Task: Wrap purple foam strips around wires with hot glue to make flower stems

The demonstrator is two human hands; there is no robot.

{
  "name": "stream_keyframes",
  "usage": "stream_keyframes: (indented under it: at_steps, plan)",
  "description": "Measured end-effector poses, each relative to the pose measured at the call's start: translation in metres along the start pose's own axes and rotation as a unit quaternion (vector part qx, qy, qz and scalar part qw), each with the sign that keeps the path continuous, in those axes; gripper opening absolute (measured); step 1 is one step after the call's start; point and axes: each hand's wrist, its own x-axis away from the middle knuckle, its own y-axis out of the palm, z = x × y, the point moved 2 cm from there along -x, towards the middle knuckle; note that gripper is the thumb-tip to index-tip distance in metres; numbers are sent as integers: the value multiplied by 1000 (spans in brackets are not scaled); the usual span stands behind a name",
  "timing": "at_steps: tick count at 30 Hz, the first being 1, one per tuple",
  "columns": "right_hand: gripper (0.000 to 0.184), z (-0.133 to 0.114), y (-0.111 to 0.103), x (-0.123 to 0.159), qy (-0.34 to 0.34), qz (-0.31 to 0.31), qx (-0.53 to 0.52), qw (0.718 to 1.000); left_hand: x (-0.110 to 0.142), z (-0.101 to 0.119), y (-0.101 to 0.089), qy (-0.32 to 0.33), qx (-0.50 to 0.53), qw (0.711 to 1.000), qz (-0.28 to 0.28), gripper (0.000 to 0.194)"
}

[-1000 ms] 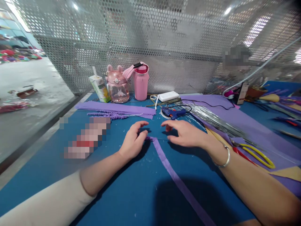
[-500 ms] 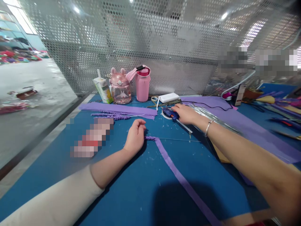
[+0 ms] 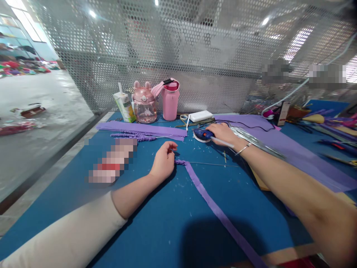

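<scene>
My left hand (image 3: 164,160) is curled closed around one end of a thin wire (image 3: 209,163) wrapped in purple paper. From the twisted purple wrap (image 3: 181,162), a long purple paper strip (image 3: 212,207) runs down toward the front edge. The bare wire points right across the table. My right hand (image 3: 221,133) grips a dark blue glue gun (image 3: 201,134), its fingers partly hidden behind it. A pale glue stick (image 3: 223,142) sticks out of the gun's back end. Under the gun lies a white round piece (image 3: 198,139).
Behind stand a drink carton (image 3: 125,108), a pink-lidded bottle (image 3: 145,104) and a pink tumbler (image 3: 170,104) against a perforated metal panel (image 3: 195,56). Purple strips (image 3: 139,128) and finished purple stems (image 3: 134,137) lie back left. Silvery wires (image 3: 256,141) lie right.
The glue gun has turned on the spot, its glue stick swinging up toward my right wrist. My right hand has shifted slightly right. My left hand still holds the wrapped wire.
</scene>
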Motion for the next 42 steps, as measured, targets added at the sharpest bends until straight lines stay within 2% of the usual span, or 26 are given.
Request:
stream_keyframes:
  at_steps: [4,7,11,14,18,20,24,29,34,42]
  plan:
    - [29,-3,-11,14,23,24,-59,998,2,2,0,1,-32,999,-23,30]
    - [25,-6,-14,30,66,37,-115,990,3,4,1,7,-51,998,-41,29]
    - [40,-14,-12,55,134,51,-185,972,5,8,3,20,-78,995,-60,22]
    - [49,-25,-12,77,130,34,-256,957,7,11,2,18,-100,993,-66,20]
    - [40,-43,-15,100,110,15,-401,909,9,16,2,33,-147,984,-92,23]
    - [35,-50,-15,104,99,4,-425,900,10,18,3,49,-172,978,-104,23]
    - [28,-60,-14,105,51,-6,-394,918,10,18,4,64,-187,972,-125,21]
    - [34,-62,-7,104,33,-11,-329,944,10,17,5,83,-189,967,-149,24]
    - [37,-62,-1,104,15,-14,-292,956,10,18,6,88,-211,960,-161,24]
    - [31,-68,-14,106,33,-10,-283,958,11,18,6,103,-231,953,-168,22]
